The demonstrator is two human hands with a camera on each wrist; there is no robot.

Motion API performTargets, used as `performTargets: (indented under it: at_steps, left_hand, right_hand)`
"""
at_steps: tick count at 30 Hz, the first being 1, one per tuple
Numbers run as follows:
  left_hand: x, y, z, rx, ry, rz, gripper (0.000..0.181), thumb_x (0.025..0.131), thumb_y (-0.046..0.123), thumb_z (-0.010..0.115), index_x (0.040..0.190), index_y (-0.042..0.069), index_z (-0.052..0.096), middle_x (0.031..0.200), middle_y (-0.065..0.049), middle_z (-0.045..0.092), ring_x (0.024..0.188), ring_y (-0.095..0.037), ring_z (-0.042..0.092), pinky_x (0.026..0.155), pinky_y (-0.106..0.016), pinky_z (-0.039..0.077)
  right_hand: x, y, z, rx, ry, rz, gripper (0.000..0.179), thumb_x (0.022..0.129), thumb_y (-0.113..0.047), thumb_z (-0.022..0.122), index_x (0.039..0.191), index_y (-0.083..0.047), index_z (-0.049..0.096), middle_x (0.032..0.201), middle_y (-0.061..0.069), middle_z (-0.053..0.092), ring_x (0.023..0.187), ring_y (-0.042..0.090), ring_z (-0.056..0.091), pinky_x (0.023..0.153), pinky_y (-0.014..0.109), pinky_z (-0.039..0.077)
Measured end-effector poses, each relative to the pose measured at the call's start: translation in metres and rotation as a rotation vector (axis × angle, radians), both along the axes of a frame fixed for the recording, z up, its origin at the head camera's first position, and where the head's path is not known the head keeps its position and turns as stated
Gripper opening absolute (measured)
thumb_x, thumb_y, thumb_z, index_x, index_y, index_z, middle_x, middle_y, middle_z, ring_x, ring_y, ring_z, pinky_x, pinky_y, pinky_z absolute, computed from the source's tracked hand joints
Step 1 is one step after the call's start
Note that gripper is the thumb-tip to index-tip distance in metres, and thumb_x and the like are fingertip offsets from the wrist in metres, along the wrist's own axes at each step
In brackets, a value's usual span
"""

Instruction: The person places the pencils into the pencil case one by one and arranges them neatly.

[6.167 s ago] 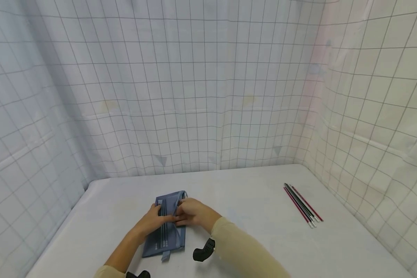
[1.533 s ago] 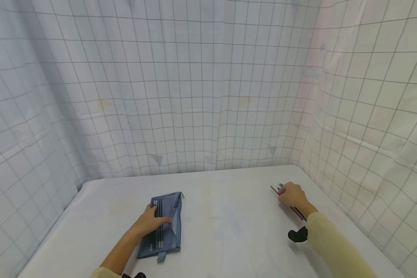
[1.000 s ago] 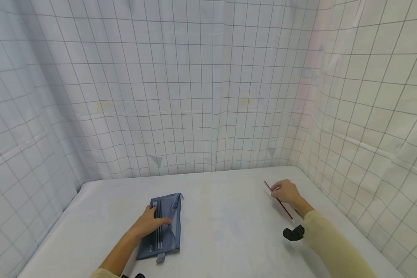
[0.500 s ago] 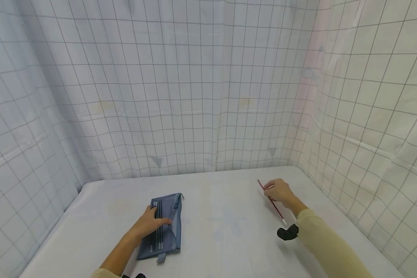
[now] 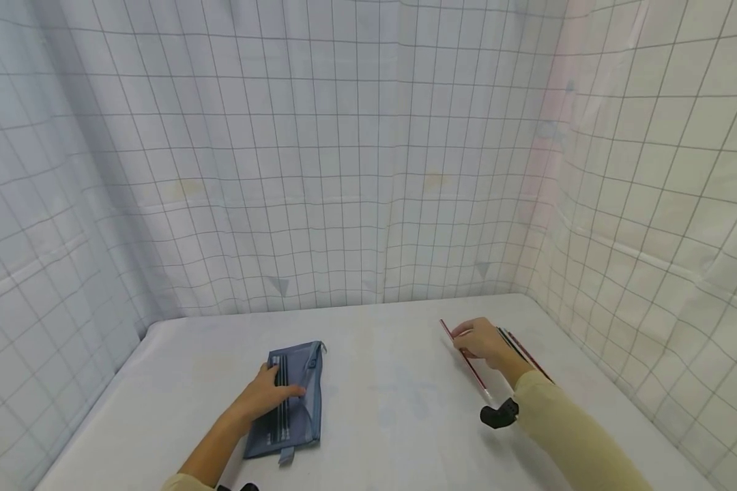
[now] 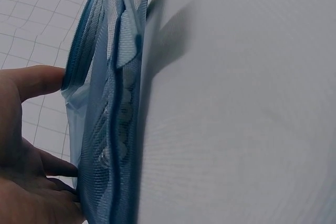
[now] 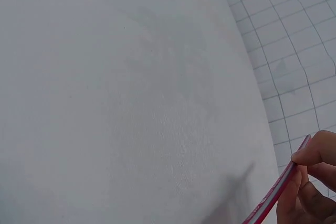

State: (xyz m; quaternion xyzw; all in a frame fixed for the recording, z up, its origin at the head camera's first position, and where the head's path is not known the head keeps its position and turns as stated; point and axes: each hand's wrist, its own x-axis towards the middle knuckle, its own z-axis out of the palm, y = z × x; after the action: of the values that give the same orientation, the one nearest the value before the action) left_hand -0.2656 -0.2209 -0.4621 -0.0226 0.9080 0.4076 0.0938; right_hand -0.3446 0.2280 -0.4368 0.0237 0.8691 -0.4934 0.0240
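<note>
A blue mesh pencil case [image 5: 303, 409] lies on the white table, left of centre, with several pencils [image 5: 284, 409] visible through its mesh. My left hand [image 5: 264, 394] rests on it, fingers spread and thumb out towards the zip side. In the left wrist view, the thumb touches the zipped edge of the case [image 6: 121, 129] and the other fingertips touch its face. Over the right of the table, my right hand [image 5: 480, 341] pinches a red pencil [image 5: 475, 373] between thumb and fingers. The right wrist view shows this red pencil [image 7: 272, 196] above the tabletop, casting a shadow.
Behind the right hand lie a dark pencil [image 5: 511, 343] and another red pencil [image 5: 531, 356], partly hidden by the arm. White gridded curtains [image 5: 356, 170] enclose the back and both sides. Black wrist devices, one of them a dark clip [image 5: 499, 414], sit at the wrists.
My right hand left the pencil case, took a red pencil from the pile on the right, and has carried it leftwards. The left hand has stayed on the case.
</note>
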Motion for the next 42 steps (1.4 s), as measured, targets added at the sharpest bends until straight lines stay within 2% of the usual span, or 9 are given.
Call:
performTargets:
  at_steps: [3,9,15,24,32,42]
  left_hand:
    - [0.000,0.000,0.000,0.002,0.002,0.000,0.109,0.089,0.050,0.073,0.154,-0.019,0.019,0.159,-0.045,-0.001,0.144,-0.065,0.006,0.113,-0.073,0.015]
    - [-0.001,-0.001,-0.002,0.003,0.000,0.002,0.107,0.089,0.049,0.073,0.153,-0.019,0.020,0.159,-0.045,-0.001,0.144,-0.064,0.007,0.114,-0.073,0.015]
    - [0.002,0.001,0.000,-0.001,-0.011,0.008,0.107,0.090,0.049,0.073,0.154,-0.018,0.020,0.159,-0.044,-0.002,0.144,-0.064,0.007,0.113,-0.073,0.015]
    - [-0.003,0.001,0.002,0.002,-0.010,0.000,0.107,0.090,0.048,0.072,0.154,-0.019,0.019,0.161,-0.042,-0.002,0.145,-0.063,0.007,0.114,-0.072,0.016]
    - [0.001,0.002,0.004,-0.002,-0.014,0.002,0.107,0.090,0.048,0.073,0.154,-0.019,0.019,0.160,-0.044,-0.002,0.144,-0.064,0.007,0.114,-0.073,0.016]
    - [0.001,0.003,0.005,-0.005,-0.005,0.000,0.106,0.091,0.047,0.073,0.153,-0.020,0.019,0.159,-0.045,-0.001,0.144,-0.064,0.007,0.114,-0.072,0.016]
  right_hand:
    - [0.001,-0.007,-0.001,-0.040,-0.008,-0.002,0.025,0.089,0.000,0.069,0.114,0.006,0.072,0.092,0.010,0.071,0.074,0.019,0.065,0.064,0.030,0.057]
    - [0.005,-0.022,-0.011,-0.110,-0.038,-0.031,0.023,0.089,0.000,0.071,0.111,0.005,0.073,0.090,0.010,0.070,0.073,0.018,0.064,0.062,0.028,0.056]
    - [0.006,-0.041,-0.014,-0.166,-0.053,-0.025,0.023,0.089,0.000,0.071,0.112,0.006,0.074,0.091,0.010,0.068,0.073,0.017,0.063,0.063,0.027,0.056]
    - [0.000,-0.084,-0.017,-0.287,-0.088,-0.017,0.022,0.089,0.001,0.073,0.110,0.006,0.072,0.095,0.012,0.067,0.075,0.018,0.063,0.063,0.027,0.056]
    - [-0.001,-0.119,-0.023,-0.395,-0.107,-0.005,0.021,0.086,0.005,0.072,0.108,0.007,0.072,0.094,0.012,0.065,0.073,0.017,0.061,0.060,0.025,0.055]
    - [0.002,-0.159,-0.027,-0.441,-0.117,0.014,0.020,0.086,0.006,0.073,0.106,0.007,0.072,0.091,0.011,0.066,0.072,0.016,0.062,0.058,0.023,0.055]
